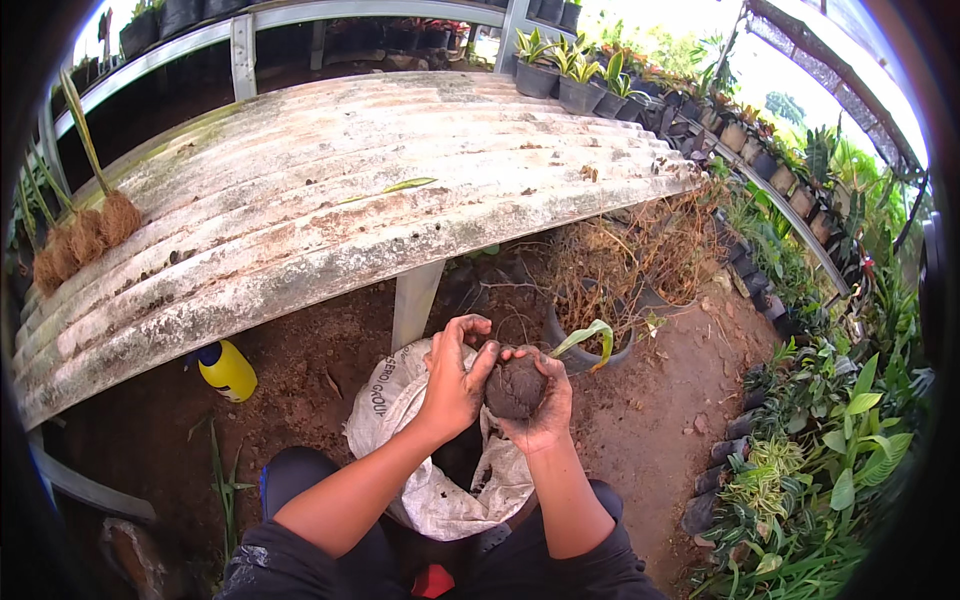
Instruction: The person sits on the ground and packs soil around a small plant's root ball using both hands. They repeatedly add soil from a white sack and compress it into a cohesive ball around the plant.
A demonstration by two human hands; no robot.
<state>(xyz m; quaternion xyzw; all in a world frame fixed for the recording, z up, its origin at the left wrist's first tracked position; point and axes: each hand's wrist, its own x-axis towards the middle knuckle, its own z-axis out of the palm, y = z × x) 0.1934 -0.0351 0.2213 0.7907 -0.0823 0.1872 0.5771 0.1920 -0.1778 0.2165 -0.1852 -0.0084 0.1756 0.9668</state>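
Observation:
A round, dark ball of soil (pixel 516 388) rests in my right hand (pixel 547 409), whose soiled fingers curl around its side and top. From it a green leaf (pixel 581 339) sticks out to the right and droops at the tip. My left hand (pixel 459 375) is raised beside the ball, fingers bent, its thumb by the ball's upper left; I cannot tell whether it presses on it. Thin strands hang about the ball. Below both hands stands a white woven sack (pixel 427 499) with its mouth rolled open and dark soil inside. Printing marks its side.
A corrugated sheet tabletop (pixel 360 172) spans ahead, holding fibre-wrapped plants (pixel 118 217) at left, a loose leaf (pixel 409 184) and potted snake plants (pixel 581 94) at the far right. A yellow spray bottle (pixel 227 373) stands below. Dried plants (pixel 600 300) and dense greenery (pixel 810 450) lie rightward.

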